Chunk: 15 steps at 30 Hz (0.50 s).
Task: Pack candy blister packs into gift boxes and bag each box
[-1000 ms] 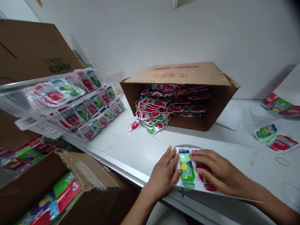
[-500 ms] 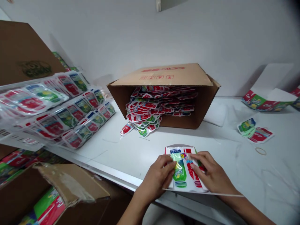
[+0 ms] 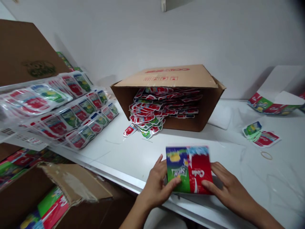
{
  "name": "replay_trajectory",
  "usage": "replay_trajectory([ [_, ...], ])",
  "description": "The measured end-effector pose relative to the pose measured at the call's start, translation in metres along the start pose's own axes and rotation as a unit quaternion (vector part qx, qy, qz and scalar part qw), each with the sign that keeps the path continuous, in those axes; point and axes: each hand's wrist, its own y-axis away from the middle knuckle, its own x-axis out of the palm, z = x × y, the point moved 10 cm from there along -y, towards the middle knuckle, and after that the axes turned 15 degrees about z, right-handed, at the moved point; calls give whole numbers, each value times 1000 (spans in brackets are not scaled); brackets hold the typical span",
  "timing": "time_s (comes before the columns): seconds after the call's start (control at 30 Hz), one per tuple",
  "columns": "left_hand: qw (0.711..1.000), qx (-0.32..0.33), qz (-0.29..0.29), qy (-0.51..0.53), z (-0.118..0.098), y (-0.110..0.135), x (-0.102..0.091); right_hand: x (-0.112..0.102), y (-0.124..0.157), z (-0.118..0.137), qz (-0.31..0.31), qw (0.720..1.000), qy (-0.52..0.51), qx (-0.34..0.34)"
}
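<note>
A small printed carton, green and blue with Sprite lettering on one half and red with Cola lettering on the other, is at the table's front edge. Its lid lies down over its contents, which are hidden. My left hand grips the carton's left side, thumb on the printed top. On the right side, my right hand grips it too, with its thumb on the red half. Behind the carton, bottle-shaped packets spill from a brown cardboard box lying on its side.
Strips of packets hang over a white rack at left. Below stands an open cardboard box with printed cartons inside. At right are an open display carton, two loose packets and a rubber band.
The carton's printed lid has come down over the Sprite and cola packets that showed inside it. Both my hands have shifted from those packets to the carton's sides.
</note>
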Motion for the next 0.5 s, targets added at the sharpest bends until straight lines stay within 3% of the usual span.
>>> replay_trajectory([
  [0.1, 978, -21, -135, 158, 26, 1, 2, 3, -5, -26, -102, 987, -89, 81],
  [0.17, 946, -44, -170, 272, 46, 1, 12, 8, -7, -34, -116, 983, -111, 93],
  [0.2, 931, -49, -157, 325, 53, -2, 19, 10, -8, -34, -106, 985, -100, 90],
  [0.33, 872, -45, -70, 483, 62, -25, 37, 0, -9, -11, -108, 989, 98, 35],
  [0.4, 862, -64, -106, 492, 71, -31, 31, -1, -13, 12, -102, 972, 210, -28],
  [0.5, 849, -93, -159, 495, 83, -37, 27, 12, -30, 39, -30, 947, 297, -118],
])
